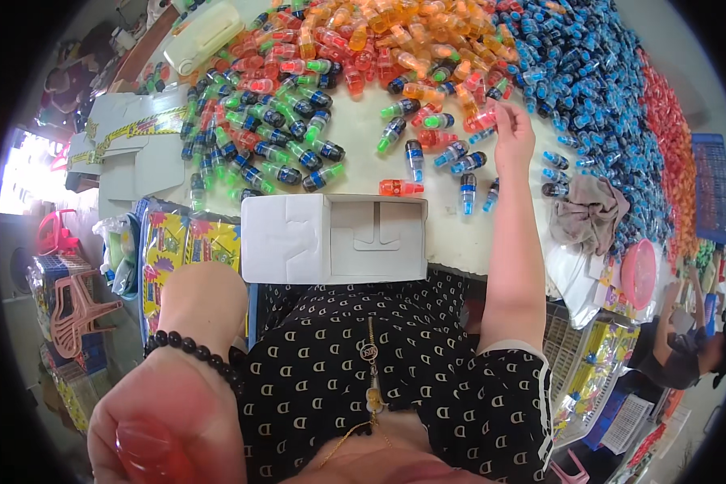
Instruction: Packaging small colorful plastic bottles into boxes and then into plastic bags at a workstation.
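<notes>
My left hand (169, 411), a dark bead bracelet at its wrist, is raised close at the lower left. Its fingers are curled around a small red translucent plastic bottle (149, 452), partly cut off by the frame's edge. Stretched out over the table, my right hand (514, 133) pinches another red bottle (481, 120) by its end. Several loose blue bottles (468, 163) and a red one (401, 188) lie below that hand. An open white cardboard box (286, 242) sits at the table's near edge in front of me, and no bottles show inside it.
Piles of green (286, 121), orange (403, 36) and blue (581, 73) bottles cover the far table. A grey cloth (590, 214) and pink basin (639, 274) are at right. Yellow printed cartons (189, 242) stand left of the box. Another person (686, 347) works far right.
</notes>
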`<state>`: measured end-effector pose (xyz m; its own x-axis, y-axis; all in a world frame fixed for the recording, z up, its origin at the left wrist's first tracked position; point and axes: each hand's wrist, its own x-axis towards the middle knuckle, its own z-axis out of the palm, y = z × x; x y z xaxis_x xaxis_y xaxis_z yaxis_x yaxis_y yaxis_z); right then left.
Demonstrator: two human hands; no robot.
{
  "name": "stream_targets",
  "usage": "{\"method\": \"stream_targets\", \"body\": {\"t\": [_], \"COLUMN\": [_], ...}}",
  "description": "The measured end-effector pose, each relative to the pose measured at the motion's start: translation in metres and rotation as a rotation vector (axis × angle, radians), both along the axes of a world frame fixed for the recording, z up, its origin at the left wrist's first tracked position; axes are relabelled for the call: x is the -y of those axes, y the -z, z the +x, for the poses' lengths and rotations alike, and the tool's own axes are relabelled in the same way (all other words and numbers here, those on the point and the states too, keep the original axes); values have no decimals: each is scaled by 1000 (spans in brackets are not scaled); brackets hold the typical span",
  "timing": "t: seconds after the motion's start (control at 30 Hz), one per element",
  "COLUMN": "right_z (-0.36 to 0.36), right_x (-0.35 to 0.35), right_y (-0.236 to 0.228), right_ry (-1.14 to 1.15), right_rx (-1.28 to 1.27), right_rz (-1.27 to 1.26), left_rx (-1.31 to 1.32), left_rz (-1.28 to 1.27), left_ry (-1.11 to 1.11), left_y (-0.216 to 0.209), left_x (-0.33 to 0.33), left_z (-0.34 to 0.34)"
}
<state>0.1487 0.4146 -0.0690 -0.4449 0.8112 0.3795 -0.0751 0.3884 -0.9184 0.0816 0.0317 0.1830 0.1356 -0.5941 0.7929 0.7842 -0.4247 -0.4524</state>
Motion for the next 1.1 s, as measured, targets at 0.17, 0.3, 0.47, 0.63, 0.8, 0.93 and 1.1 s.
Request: {"method": "stream_targets", "body": {"t": [0.17,0.3,0.47,0.63,0.8,0.93,1.1], "right_z": [6,-8,-29,-21,-3,-9,-14], "right_x": [9,33,20,16,31,34,31], "right_y": [-12,-28,-17,-36,-49,-23,-30], "right_ry": [-98,-108,-207,-302,-335,-107,-64], "right_rx": [28,972,1378,1162,675,279,420], "right_rz": [-496,159,575,557,209,219,265], "left_rx": [-62,20,456,652,162,-82,-191], "left_rz": [-208,-224,-1207,-1848,-2218,-2381,-2490], "left_ry": [-110,169,-406,-22,-184,-397,-476], "left_y": [8,17,50,147,181,219,231], "left_x": [4,6,-13,-91,-135,-184,-192], "left_z": [0,1,-33,-86,-82,-52,-53]}}
